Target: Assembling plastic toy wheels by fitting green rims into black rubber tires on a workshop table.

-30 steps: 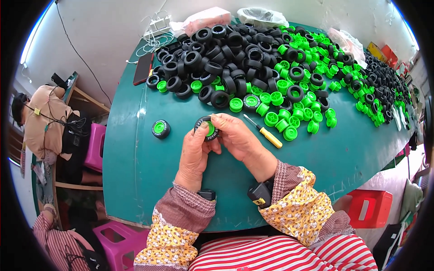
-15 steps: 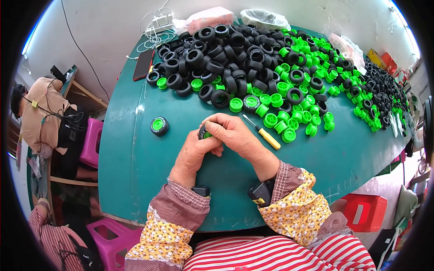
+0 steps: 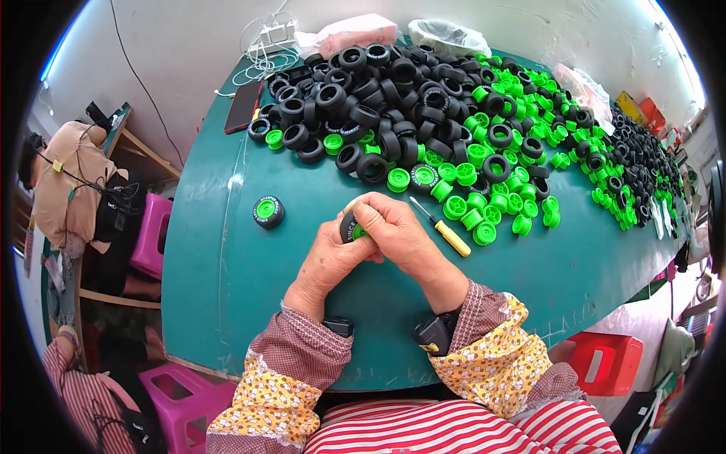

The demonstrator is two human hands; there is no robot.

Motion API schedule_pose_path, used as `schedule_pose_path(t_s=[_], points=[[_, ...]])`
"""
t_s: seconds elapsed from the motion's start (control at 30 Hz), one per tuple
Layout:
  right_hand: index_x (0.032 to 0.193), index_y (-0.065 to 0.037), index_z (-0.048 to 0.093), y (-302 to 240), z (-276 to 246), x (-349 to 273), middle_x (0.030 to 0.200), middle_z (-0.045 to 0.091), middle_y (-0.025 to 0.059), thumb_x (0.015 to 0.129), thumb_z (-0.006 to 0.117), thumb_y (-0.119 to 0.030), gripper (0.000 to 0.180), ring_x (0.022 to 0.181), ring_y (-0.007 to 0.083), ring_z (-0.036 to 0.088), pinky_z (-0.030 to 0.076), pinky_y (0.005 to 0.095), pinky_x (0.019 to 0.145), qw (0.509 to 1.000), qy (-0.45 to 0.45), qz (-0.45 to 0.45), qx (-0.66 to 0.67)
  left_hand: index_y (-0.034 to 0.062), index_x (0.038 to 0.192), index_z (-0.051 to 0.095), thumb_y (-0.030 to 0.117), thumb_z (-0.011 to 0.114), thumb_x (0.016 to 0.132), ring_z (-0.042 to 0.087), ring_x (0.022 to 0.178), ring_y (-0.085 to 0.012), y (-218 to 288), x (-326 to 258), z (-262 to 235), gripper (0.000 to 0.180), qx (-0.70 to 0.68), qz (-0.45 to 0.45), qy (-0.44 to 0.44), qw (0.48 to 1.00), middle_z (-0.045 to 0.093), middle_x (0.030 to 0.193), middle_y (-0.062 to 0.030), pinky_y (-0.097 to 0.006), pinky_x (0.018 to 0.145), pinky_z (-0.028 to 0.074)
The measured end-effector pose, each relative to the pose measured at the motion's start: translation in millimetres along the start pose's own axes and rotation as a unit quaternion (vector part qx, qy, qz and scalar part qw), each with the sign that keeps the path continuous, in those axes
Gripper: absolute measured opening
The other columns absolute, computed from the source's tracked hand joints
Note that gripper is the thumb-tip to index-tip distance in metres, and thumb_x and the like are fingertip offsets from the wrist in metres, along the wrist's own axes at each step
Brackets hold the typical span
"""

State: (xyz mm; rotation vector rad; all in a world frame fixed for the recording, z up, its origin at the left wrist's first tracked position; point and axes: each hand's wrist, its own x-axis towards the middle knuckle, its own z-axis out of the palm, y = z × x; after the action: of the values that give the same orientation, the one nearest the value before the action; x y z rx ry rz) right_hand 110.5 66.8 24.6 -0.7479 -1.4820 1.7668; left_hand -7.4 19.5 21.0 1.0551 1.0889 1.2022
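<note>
Both my hands meet over the green table (image 3: 227, 280) around one small toy wheel (image 3: 351, 228), a black tyre with a bright green hub. My left hand (image 3: 330, 253) cups it from below and the left. Over its top and right side curls my right hand (image 3: 393, 231), hiding most of the hub. A finished wheel (image 3: 268, 212) stands alone to the left of my hands. A yellow-handled screwdriver (image 3: 443, 228) lies just right of them.
A big heap of black tyres (image 3: 378, 98) and green hubs (image 3: 484, 189) covers the far half of the table. More wheels (image 3: 635, 174) pile at the right end. A phone (image 3: 243, 106) and white cables (image 3: 265, 45) lie far left. Pink stools (image 3: 151, 234) stand left, a red one (image 3: 605, 359) right.
My hands have turned the wheel between them, and the right hand now covers more of the green hub. They stay at the same spot on the table.
</note>
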Motion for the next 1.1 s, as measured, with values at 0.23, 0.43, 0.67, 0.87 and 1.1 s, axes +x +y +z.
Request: schedule_pose_path(t_s=[0.23, 0.43, 0.67, 0.87, 1.1], points=[[0.091, -0.003, 0.057, 7.9, -6.1, 1.8, 0.071, 0.055, -0.0011, 0.091, 0.045, -0.024, 0.024, 0.057, 0.0037, 0.048, 0.038, 0.0173, 0.045, 1.000, -0.010, -0.001, 0.016, -0.0019, 0.085, 0.057, 0.013, 0.061, 0.076, 0.056, 0.062, -0.0098, -7.9, 4.1, -4.0, 0.017, 0.132, 0.021, 0.007, 0.991, 0.059, 0.068, -0.0038, -0.022, 0.057, 0.045], [0.093, -0.003, 0.058, 12.9, -6.6, 6.1, 0.077, 0.056, -0.0007, 0.092, 0.044, -0.026, 0.026, 0.062, 0.0046, 0.049, 0.040, 0.0185, 0.050, 0.996, 0.004, 0.054, 0.075, -0.0002, 0.084, 0.057, 0.022, 0.061, 0.079, 0.056, 0.062, -0.0097, -10.5, 5.5, 3.4, 0.023, 0.008, -0.015, 0.046, 0.999, 0.059, 0.072, -0.0039, -0.021, 0.057, 0.045], [0.095, -0.005, 0.056, 22.7, -3.6, 6.4, 0.084, 0.057, 0.0004, 0.092, 0.040, -0.037, 0.036, 0.077, 0.0074, 0.052, 0.041, 0.0246, 0.070, 1.000, 0.017, -0.007, 0.011, 0.0024, 0.087, 0.054, 0.042, 0.053, 0.084, 0.051, 0.058, -0.0071, -13.4, 6.4, -7.9, 0.040, -0.043, 0.083, 0.174, 0.980, 0.056, 0.073, -0.0021, -0.019, 0.051, 0.042], [0.090, -0.005, 0.053, 22.6, 1.1, 3.5, 0.070, 0.053, 0.0007, 0.091, 0.043, -0.034, 0.031, 0.058, 0.0056, 0.048, 0.039, 0.0182, 0.052, 0.999, 0.039, -0.014, -0.027, 0.0026, 0.086, 0.055, 0.041, 0.053, 0.085, 0.042, 0.055, -0.0032, -15.8, 8.4, -6.9, 0.038, 0.083, 0.115, 0.224, 0.964, 0.051, 0.068, 0.0018, -0.018, 0.046, 0.036], [0.089, -0.002, 0.051, 21.6, 22.1, -2.2, 0.064, 0.053, 0.0053, 0.092, 0.039, -0.038, 0.038, 0.054, 0.0100, 0.049, 0.041, 0.0246, 0.050, 0.996, 0.060, -0.006, -0.067, 0.0018, 0.080, 0.055, 0.030, 0.044, 0.092, 0.042, 0.058, -0.0046, -17.2, 3.7, -13.4, 0.033, 0.066, 0.146, 0.249, 0.955, 0.049, 0.064, 0.0023, -0.021, 0.049, 0.036]])
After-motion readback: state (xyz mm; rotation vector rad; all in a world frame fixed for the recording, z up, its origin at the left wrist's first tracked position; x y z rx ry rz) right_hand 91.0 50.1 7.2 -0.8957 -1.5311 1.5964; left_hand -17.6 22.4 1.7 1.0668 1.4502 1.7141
